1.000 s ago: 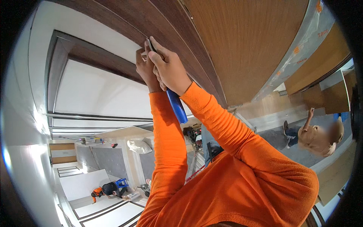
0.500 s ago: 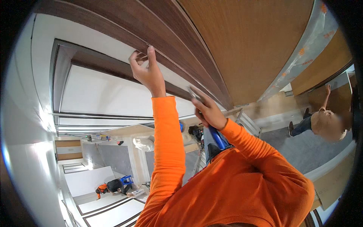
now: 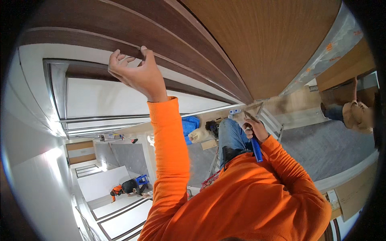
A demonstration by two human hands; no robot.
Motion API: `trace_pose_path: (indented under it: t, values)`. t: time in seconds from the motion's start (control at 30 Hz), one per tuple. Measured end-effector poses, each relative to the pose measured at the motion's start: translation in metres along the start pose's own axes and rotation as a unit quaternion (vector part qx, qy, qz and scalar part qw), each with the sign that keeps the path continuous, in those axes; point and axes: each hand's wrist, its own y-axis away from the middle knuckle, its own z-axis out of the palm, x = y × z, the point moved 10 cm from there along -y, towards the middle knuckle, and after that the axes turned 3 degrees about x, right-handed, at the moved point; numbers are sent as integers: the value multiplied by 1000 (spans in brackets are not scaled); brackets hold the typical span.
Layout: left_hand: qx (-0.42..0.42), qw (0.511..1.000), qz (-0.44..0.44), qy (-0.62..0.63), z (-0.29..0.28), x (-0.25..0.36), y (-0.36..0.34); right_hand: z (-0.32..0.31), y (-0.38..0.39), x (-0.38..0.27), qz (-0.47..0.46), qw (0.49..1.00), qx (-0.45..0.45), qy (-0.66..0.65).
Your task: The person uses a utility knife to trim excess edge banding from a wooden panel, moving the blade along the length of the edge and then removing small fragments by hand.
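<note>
1. I see the left hand (image 3: 138, 76) up high by the dark wood trim (image 3: 132, 30). Its fingers are loosely bent, with a gap between them and the thumb. The thumb tip is at the edge of the wood, maybe to feel it or to mark a spot. I cannot tell if anything tiny is under that thumb.

2. The right hand (image 3: 257, 129) is low, near the leg in blue jeans (image 3: 233, 138). Its fingers are wrapped around a blue-handled tool (image 3: 256, 150), probably so it does not slip out.

3. The tool's blue end points down toward the person's belly, and its thin end pokes up past the fingers. It is well apart from the wood and the left hand, which seems a safe way to hold it.

4. A ladder (image 3: 271, 122) is just beside the right hand. I cannot see if the feet are on it.

5. A see-through plastic sheet (image 3: 321, 60) lies along the big brown board (image 3: 261, 44), perhaps to save it from scratches.

6. A blue bag (image 3: 190, 125) and a pale sack (image 3: 201, 135) sit side by side below.

7. Someone in a tan shirt (image 3: 356, 116) is off to the right, with one arm up.
</note>
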Motion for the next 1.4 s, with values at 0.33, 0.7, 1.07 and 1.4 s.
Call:
trace_pose_path:
  t: [0.33, 0.7, 1.07, 1.4]
  values:
    - [-55, 996, 68, -19, 4, -21, -3, 29, -1, -29, -102, 994, 5, 45]
    - [-154, 974, -80, 145, 17, -58, 27, 264, 55, -187, -599, 734, -96, 305]
    - [-135, 894, -340, 258, 36, -100, 82, 316, 50, -202, -596, 744, -105, 284]
    - [-111, 898, -343, 252, 38, -101, 86, 319, 52, -204, -590, 747, -109, 287]
